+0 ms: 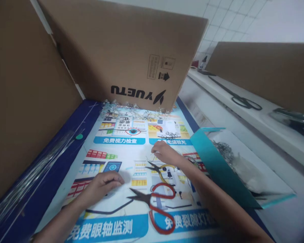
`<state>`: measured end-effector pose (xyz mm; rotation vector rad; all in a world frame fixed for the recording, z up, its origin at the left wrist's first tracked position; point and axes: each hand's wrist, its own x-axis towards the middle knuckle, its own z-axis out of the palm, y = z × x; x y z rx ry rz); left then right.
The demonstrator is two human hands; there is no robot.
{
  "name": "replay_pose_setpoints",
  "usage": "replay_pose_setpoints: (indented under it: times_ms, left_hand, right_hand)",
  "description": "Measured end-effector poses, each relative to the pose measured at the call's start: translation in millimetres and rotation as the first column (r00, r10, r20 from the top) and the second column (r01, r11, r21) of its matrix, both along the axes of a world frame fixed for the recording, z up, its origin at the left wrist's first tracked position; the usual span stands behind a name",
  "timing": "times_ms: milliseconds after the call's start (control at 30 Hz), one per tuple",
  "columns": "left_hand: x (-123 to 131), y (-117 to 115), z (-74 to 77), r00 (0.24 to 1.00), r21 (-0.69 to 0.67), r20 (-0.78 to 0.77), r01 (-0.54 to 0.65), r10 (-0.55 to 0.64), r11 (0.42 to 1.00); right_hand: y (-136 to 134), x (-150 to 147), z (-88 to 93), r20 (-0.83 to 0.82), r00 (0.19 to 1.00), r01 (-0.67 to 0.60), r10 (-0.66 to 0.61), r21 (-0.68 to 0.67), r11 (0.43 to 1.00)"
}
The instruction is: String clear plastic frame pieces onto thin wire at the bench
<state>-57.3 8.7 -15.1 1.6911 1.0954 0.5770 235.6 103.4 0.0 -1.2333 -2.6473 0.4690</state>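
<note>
My left hand (103, 185) rests on a printed poster (116, 152) with its fingers curled; what it holds, if anything, is hidden. My right hand (164, 152) reaches further out over the poster, fingertips pinched on a thin wire I can barely make out. Red-handled scissors (155, 206) lie between my forearms, blades pointing left. Smaller yellow-handled snips (160, 168) lie just under my right wrist. A small cluster of dark wire loops (170, 136) sits beyond my right hand.
A cardboard sheet marked YUETU (126, 57) stands at the back, another cardboard wall (22, 101) on the left. Shiny wire bits (121, 108) line the back edge. A teal tray (230, 165) with metal pieces lies right. Long wires (32, 175) lie at left.
</note>
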Motion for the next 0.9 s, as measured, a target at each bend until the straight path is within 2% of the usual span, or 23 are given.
replay_pose_setpoints:
  times_ms: [133, 233, 333, 467, 567, 700, 900]
  left_hand:
    - [-0.3, 0.4, 1.5, 1.000, -0.008, 0.004, -0.002, 0.002, 1.000]
    - [-0.9, 0.6, 1.0, 1.000, 0.001, -0.018, -0.009, 0.009, 1.000]
    - [-1.7, 0.7, -1.0, 0.999, 0.011, -0.035, -0.010, 0.010, 1.000]
    - [-2.6, 0.7, -3.3, 0.999, 0.024, -0.045, -0.012, 0.013, 1.000]
    - [-2.8, 0.5, -4.0, 0.999, 0.027, -0.034, -0.010, 0.011, 1.000]
    - [-3.2, 0.4, -5.2, 1.000, 0.020, -0.019, -0.013, 0.013, 1.000]
    - [-4.8, 1.4, -7.7, 0.999, 0.006, -0.029, -0.021, 0.021, 1.000]
  right_hand:
    - [-31.1, 16.2, 21.0, 0.045, 0.999, 0.026, -0.030, 0.096, 0.995]
    - [-52.9, 24.5, 29.5, 0.181, 0.982, 0.045, -0.060, 0.087, 0.995]
    - [-66.9, 24.9, 24.9, 0.333, 0.940, 0.046, -0.069, 0.078, 0.996]
    - [-71.2, 17.9, 14.0, 0.403, 0.908, 0.068, -0.115, 0.130, 0.989]
    - [-70.5, 16.0, 14.7, 0.420, 0.902, 0.042, -0.094, 0.131, 0.991]
    - [-74.6, 20.8, 24.6, 0.412, 0.907, 0.034, -0.090, 0.139, 0.990]
    - [-97.7, 33.5, 35.1, 0.252, 0.967, 0.007, -0.040, 0.130, 0.991]
